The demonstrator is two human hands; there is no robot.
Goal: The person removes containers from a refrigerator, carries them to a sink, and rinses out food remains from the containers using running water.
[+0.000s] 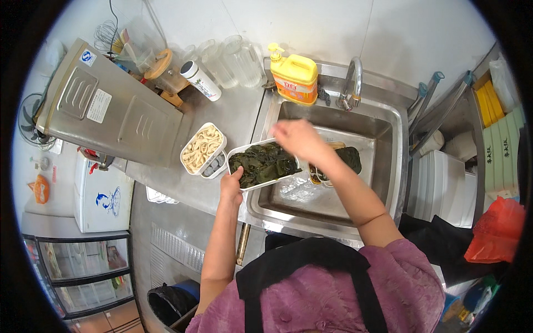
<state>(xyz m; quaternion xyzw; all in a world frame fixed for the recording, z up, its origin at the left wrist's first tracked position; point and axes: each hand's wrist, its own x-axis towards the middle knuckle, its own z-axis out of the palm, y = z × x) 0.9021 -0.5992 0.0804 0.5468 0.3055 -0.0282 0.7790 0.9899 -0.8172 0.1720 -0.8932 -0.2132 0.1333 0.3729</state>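
Observation:
My left hand (231, 185) grips the near left corner of a white rectangular tub, its thumb over the rim. Dark green leafy pieces, apparently kelp (264, 164), fill the tub (260, 185), which is tilted and overlaps the sink's left edge. Above the tub's far right end is my right hand (299, 136), fingers bent together; whether anything is between them is hidden. Beyond my right forearm, another dark green heap (349, 159) and partly covered containers sit in the steel sink (287, 202).
Left of the tub, a white container of pale strips (202, 149) partly overlaps one with grey pieces (215, 165). A yellow detergent jug (294, 79) and a curved faucet (353, 83) stand behind the sink. A steel cabinet-like unit (112, 108) and a white tumbler (200, 80) occupy the counter.

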